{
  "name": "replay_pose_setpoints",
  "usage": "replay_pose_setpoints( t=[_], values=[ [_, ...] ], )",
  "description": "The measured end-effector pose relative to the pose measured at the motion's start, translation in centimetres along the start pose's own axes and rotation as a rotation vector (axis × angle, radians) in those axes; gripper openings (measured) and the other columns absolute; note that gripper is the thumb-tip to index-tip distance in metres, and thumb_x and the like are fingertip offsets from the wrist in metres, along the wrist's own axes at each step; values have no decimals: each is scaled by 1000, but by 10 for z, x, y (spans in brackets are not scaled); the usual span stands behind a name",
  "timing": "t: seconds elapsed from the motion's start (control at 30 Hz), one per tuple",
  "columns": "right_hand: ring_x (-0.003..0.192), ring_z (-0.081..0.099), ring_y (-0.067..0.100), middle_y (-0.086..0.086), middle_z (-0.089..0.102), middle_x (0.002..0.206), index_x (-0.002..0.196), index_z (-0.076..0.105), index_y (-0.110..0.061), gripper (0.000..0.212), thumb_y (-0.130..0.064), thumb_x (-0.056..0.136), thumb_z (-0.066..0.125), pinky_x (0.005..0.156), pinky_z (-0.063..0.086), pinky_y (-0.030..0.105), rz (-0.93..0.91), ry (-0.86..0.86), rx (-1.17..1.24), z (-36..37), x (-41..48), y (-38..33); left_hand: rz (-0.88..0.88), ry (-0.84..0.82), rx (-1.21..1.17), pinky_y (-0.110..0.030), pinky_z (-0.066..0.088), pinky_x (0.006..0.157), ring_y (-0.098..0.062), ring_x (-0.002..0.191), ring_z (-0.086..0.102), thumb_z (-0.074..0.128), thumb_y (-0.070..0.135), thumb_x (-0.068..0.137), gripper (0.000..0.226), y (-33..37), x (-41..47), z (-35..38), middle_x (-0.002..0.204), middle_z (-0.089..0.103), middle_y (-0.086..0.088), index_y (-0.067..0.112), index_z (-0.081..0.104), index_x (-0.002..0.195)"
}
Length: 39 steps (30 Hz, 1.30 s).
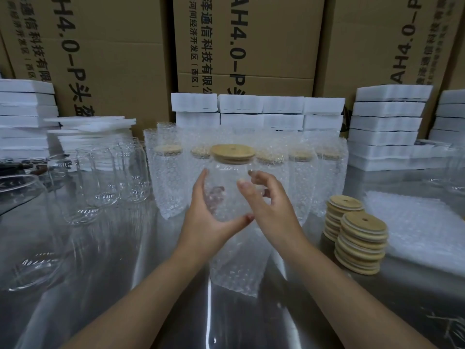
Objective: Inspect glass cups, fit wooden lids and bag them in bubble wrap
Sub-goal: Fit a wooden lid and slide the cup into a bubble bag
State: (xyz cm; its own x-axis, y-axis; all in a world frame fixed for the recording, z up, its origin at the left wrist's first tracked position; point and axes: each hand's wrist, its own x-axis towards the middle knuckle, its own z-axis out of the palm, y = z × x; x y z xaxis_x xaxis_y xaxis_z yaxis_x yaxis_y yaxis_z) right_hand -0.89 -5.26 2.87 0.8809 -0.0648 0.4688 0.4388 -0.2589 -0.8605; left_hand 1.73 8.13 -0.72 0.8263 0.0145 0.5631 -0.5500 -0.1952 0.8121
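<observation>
While the left hand [214,217] has its grip curled round the glass cup [226,190] at centre frame and the right hand [266,205], half-curled, cannot be judged touching, the cup should go base-first, wooden lid [232,152] level, into the bubble-wrap bag [236,268] just below.

Cdbd boxes [264,46] behind foam stacks [387,127]

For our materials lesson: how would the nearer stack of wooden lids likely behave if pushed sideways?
The nearer stack of wooden lids sits staggered, so it would probably shear and spill. Round discs may roll. The shiny metal table likely lets them slide.
</observation>
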Motion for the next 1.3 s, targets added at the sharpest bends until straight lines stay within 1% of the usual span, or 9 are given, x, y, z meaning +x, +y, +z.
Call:
replay_pose_setpoints(
  t=[0.17,0.27,0.4,0.57,0.73,0.97,1.1,1.23,1.3],
  values=[
    [106,41,-10,-29,40,119,141,31,-43,80,-74,68,42,81,34,15,57,-145,71,-2,0,-1,-5,158,-229,-24,51,92,-2,108,64,86,54,47,109,5,5,-4,119,63,8,34,34,140],
    [103,46,-17,-27,42,126,142,34,-40,66,-61,84,56,86,36,9,110,-320,48,-2,-4,1,-19,258,-315,-33,52,97,-9,106,66,83,55,49,113,11,10,-10,116,66,2,17,36,144],
    [126,37,-9,-25,34,141,149,15,-40,108,-56,64,79,105,35,20,95,-489,-166,2,-7,11,-6,328,-338,-41,52,98,-10,106,67,81,59,52,101,19,11,-14,115,68,5,24,42,138],
    [80,28,-45,-49,24,99,141,6,-53,116,-56,56,84,62,30,-11,36,-346,-188,7,-9,18,-24,224,-316,-50,37,111,-22,136,45,74,83,42,93,22,9,-15,149,43,1,62,37,124],
    [109,54,-9,-22,53,123,140,18,-40,108,-50,56,85,93,44,13,13,-152,-30,2,-1,15,-67,37,-293,-19,38,92,-15,135,40,72,88,25,135,15,11,-16,140,41,-1,45,22,143],
    [88,58,-19,-22,55,108,130,28,-30,81,-22,71,84,67,44,1,-50,15,135,-6,3,11,-114,-227,-96,-2,38,73,-1,125,29,80,76,23,107,10,4,-13,140,27,12,76,18,110],
    [89,57,-22,-24,55,107,130,29,-30,81,-29,71,84,71,45,0,-67,26,139,-7,5,11,-58,-301,-26,10,33,74,39,104,33,87,65,33,117,3,4,-12,126,28,40,65,18,128],
    [108,61,1,-15,58,120,141,23,-30,106,-52,54,80,97,51,30,-63,17,96,-6,4,10,-87,-312,9,-7,41,97,15,125,43,87,73,31,128,-4,3,-8,139,44,29,54,21,138],
    [102,60,-9,-28,57,113,141,20,-39,108,-55,52,79,88,52,17,-59,4,87,-4,4,12,-99,-291,8,-28,43,108,0,130,48,89,71,32,132,-5,3,-6,143,49,16,45,25,145]
  ],
)
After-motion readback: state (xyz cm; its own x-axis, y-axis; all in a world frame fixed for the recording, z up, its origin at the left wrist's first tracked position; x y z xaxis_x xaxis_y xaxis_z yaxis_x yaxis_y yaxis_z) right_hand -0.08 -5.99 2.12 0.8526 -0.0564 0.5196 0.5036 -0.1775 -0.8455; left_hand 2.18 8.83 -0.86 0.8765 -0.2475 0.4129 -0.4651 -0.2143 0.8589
